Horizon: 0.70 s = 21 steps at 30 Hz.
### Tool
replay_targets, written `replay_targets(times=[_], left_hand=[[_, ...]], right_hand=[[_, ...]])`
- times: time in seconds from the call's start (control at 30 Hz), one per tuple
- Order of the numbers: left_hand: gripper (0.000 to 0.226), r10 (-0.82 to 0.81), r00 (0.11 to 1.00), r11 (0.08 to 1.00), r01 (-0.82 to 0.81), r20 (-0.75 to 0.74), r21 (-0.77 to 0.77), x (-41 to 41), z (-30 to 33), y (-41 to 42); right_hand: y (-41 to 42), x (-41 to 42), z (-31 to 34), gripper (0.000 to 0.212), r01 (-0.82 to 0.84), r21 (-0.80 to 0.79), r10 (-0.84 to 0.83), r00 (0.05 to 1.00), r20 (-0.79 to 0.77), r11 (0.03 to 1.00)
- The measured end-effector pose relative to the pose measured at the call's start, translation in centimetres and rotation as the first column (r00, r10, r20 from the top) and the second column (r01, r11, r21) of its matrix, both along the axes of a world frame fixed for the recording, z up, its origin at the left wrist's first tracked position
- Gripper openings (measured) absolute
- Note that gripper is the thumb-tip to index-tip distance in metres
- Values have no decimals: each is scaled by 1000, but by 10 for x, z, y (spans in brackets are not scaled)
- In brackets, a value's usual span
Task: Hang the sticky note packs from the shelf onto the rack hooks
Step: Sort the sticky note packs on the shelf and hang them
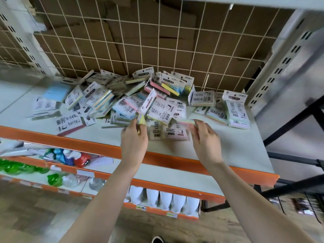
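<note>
Packs (140, 100) lay heaped toward the shelf's (236, 151) back edge, just ahead of both hands. Left hand (134, 137) pinched a yellow-green pack (141, 119); right hand (206, 137) gripped a pink pack (186, 122), equally near.

White shelving with orange front edges (175, 163) runs in tiers; white slotted uprights (280, 67) stand at each side, and a pale wire grid (157, 41) backs the top tier with brown cardboard (122, 41) behind it. Lower tiers carry green and clear plastic items (21, 168), a red toy (82, 159) and a row of white containers (164, 199). Floor is wood-look brown (26, 216); a black metal frame (298, 120) stands at right, light even and soft
</note>
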<state>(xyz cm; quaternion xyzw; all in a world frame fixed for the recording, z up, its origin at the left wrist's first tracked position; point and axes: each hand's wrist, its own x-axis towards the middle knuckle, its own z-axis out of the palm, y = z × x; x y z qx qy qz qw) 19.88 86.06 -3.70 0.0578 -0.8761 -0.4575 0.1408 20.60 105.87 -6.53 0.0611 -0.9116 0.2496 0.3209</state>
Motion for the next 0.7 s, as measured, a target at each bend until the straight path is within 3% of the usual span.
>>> replay_targets(times=[0.1, 0.2, 0.27, 0.3, 0.37, 0.4, 0.47, 0.53, 0.6, 0.7], left_hand=[[18, 91, 995, 980, -85, -25, 177, 5, 2, -4], [26, 135, 991, 894, -133, 27, 427, 14, 8, -4], [26, 125, 986, 769, -165, 109, 617, 18, 13, 0], [25, 102, 984, 706, -175, 146, 686, 20, 15, 3], [22, 36, 980, 614, -178, 198, 769, 23, 18, 16], [20, 0, 977, 579, -174, 213, 797, 25, 20, 25], [22, -70, 972, 517, -155, 223, 842, 29, 24, 46], [25, -160, 961, 445, -136, 228, 885, 36, 29, 71], [31, -252, 944, 370, -111, 214, 923, 46, 34, 98], [32, -364, 916, 289, -61, 168, 955, 64, 43, 137]], right_hand=[[7, -1, 0, 26, 116, -332, -89, 991, 95, 936], [18, 0, 7, 35, 292, -652, -228, 956, 183, 700], [33, 2, 9, 39, 372, -767, -262, 926, 271, 523], [41, 5, 10, 37, 389, -826, -227, 919, 321, 407], [56, 10, 16, 23, 350, -935, -58, 936, 347, 53], [62, 15, 23, 15, 304, -945, 40, 953, 301, -124], [75, 25, 36, 16, 213, -913, 166, 972, 163, -349], [90, 37, 50, 15, 163, -887, 243, 968, 60, -431], [105, 51, 64, 13, 140, -888, 288, 958, 9, -437], [122, 75, 79, 9, 161, -939, 290, 954, 70, -304]])
